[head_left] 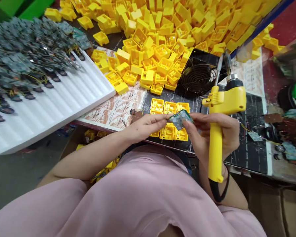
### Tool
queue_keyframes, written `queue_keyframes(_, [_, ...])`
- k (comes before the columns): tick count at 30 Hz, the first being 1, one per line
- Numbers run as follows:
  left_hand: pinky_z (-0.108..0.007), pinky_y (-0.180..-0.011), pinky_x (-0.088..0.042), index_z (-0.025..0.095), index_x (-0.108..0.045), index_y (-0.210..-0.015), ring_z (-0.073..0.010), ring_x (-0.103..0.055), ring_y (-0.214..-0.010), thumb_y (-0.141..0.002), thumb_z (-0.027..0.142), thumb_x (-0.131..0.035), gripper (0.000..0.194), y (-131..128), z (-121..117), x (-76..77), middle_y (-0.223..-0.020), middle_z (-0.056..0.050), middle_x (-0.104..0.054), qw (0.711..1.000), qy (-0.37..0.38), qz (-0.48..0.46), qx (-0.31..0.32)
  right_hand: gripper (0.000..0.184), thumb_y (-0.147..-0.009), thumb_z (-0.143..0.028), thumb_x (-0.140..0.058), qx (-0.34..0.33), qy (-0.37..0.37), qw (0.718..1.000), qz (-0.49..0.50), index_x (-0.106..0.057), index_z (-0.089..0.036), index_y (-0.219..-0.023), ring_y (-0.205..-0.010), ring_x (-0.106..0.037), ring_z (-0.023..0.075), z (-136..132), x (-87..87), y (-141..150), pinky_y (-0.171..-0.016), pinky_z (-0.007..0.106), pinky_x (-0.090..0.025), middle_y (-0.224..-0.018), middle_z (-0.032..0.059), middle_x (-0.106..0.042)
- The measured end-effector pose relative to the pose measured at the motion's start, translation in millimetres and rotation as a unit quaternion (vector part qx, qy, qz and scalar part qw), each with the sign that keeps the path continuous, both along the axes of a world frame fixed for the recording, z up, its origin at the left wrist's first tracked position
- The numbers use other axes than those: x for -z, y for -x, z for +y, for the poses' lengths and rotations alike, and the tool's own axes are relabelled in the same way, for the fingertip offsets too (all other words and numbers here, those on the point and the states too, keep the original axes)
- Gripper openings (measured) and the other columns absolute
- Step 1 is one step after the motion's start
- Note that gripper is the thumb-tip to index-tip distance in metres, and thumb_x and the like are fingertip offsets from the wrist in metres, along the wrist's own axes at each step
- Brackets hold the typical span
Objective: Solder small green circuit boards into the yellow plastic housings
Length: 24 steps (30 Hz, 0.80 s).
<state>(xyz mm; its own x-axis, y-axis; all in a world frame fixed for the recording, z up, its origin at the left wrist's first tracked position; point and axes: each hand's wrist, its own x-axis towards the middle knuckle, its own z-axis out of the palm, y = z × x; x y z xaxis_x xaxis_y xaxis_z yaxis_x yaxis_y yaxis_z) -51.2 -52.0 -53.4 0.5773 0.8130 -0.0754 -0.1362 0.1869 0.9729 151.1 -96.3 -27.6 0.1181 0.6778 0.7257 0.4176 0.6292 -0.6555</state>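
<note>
My left hand [144, 127] reaches in from the left, its fingertips closed on the edge of a small green and grey circuit board [179, 119]. My right hand [199, 135] pinches the board's other side between thumb and fingers. That same hand also carries a yellow soldering gun [215, 144], its handle hanging down along the palm and its metal tip pointing up and away. Directly below the board, rows of open yellow plastic housings [157, 104] sit together on the bench. The hands and board hide part of these rows.
A large heap of yellow housings [148, 46] covers the back. At left, a white foam tray [88, 89] bears many wired boards [17, 62]. A black fan [198, 77] stands behind the soldering gun. More boards and wires [289, 151] lie at right.
</note>
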Motion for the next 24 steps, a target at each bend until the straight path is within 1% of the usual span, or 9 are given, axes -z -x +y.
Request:
queue_keyframes(3, [-0.041,-0.104,-0.062,0.019,-0.084,-0.110,-0.0265,-0.079,-0.108,-0.091,0.077,-0.075,0.062,-6,-3,-6.8,-0.105,-0.009,-0.083,1.000,-0.012,-0.009,-0.011,0.046,-0.086,-0.015,-0.092,0.012,-0.018,0.999,-0.030,-0.068,-0.030,-0.123,-0.088,-0.081,0.0164,-2,-1.5,-5,-0.072,0.024,-0.073,-0.104,-0.0032,-0.075])
queue_keyframes(5, [-0.037,-0.096,-0.065,0.020,-0.082,-0.119,-0.0223,-0.079,-0.098,-0.097,0.068,-0.074,0.053,0,3,-15.4,-0.104,-0.008,-0.081,0.989,-0.109,0.039,-0.089,0.045,-0.087,-0.014,-0.091,0.025,-0.019,0.998,-0.061,-0.069,-0.030,-0.123,-0.084,-0.080,0.0148,-3,-3.1,-9,-0.072,0.023,-0.072,-0.103,-0.0037,-0.075])
queue_keyframes(8, [-0.036,-0.099,-0.064,0.023,-0.079,-0.121,-0.0216,-0.075,-0.108,-0.102,0.047,-0.073,0.031,12,8,-24.7,-0.116,-0.008,-0.077,0.907,-0.349,0.144,-0.188,0.039,-0.090,-0.018,-0.089,0.043,-0.011,0.994,-0.103,-0.068,-0.031,-0.120,-0.073,-0.077,0.0137,-3,-4.2,-13,-0.065,0.022,-0.070,-0.096,-0.0050,-0.074])
queue_keyframes(11, [-0.036,-0.101,-0.063,0.025,-0.077,-0.100,-0.0209,-0.074,-0.107,-0.099,0.037,-0.075,0.013,11,-1,-21.5,-0.108,-0.005,-0.076,0.849,-0.474,0.168,-0.163,0.037,-0.091,-0.021,-0.088,0.063,-0.022,0.992,-0.111,-0.067,-0.032,-0.120,-0.070,-0.076,0.0153,-3,-2.5,-14,-0.062,0.025,-0.069,-0.094,-0.0043,-0.075])
queue_keyframes(13, [-0.033,-0.092,-0.065,0.024,-0.071,-0.097,-0.0186,-0.074,-0.100,-0.096,0.037,-0.078,0.014,2,-11,-14.0,-0.105,-0.004,-0.075,0.883,-0.413,0.130,-0.182,0.040,-0.091,-0.021,-0.089,0.073,-0.037,0.991,-0.105,-0.067,-0.033,-0.122,-0.073,-0.077,0.0166,-4,-0.5,-14,-0.061,0.027,-0.069,-0.096,-0.0036,-0.076])
queue_keyframes(16, [-0.027,-0.073,-0.065,0.023,-0.064,-0.111,-0.0155,-0.074,-0.086,-0.092,0.040,-0.082,0.031,-10,-21,-5.5,-0.106,-0.005,-0.076,0.977,-0.124,0.024,-0.172,0.046,-0.091,-0.020,-0.089,0.074,-0.054,0.990,-0.106,-0.067,-0.034,-0.128,-0.075,-0.078,0.0177,-6,2.0,-15,-0.063,0.028,-0.070,-0.098,-0.0033,-0.077])
queue_keyframes(19, [-0.028,-0.070,-0.065,0.021,-0.064,-0.122,-0.0166,-0.076,-0.084,-0.087,0.045,-0.086,0.047,-13,-18,-6.3,-0.105,-0.006,-0.076,0.994,0.073,-0.038,-0.073,0.045,-0.091,-0.022,-0.089,0.075,-0.057,0.987,-0.129,-0.066,-0.034,-0.128,-0.073,-0.079,0.0190,-8,2.8,-16,-0.062,0.031,-0.070,-0.095,-0.0035,-0.077])
queue_keyframes(22, [-0.029,-0.081,-0.066,0.020,-0.070,-0.117,-0.0155,-0.076,-0.091,-0.091,0.034,-0.082,0.031,-8,-9,-9.2,-0.103,-0.004,-0.075,0.982,-0.091,0.001,-0.163,0.042,-0.093,-0.024,-0.087,0.084,-0.053,0.983,-0.154,-0.065,-0.034,-0.127,-0.071,-0.079,0.0196,-9,1.8,-17,-0.060,0.032,-0.069,-0.094,-0.0037,-0.078])
queue_keyframes(24, [-0.031,-0.093,-0.064,0.022,-0.073,-0.113,-0.0162,-0.074,-0.101,-0.094,0.021,-0.077,0.019,-4,-7,-8.3,-0.106,-0.004,-0.075,0.913,-0.310,0.062,-0.259,0.037,-0.096,-0.025,-0.085,0.090,-0.053,0.977,-0.187,-0.063,-0.032,-0.126,-0.069,-0.079,0.0186,-8,1.4,-18,-0.059,0.030,-0.069,-0.091,-0.0041,-0.078])
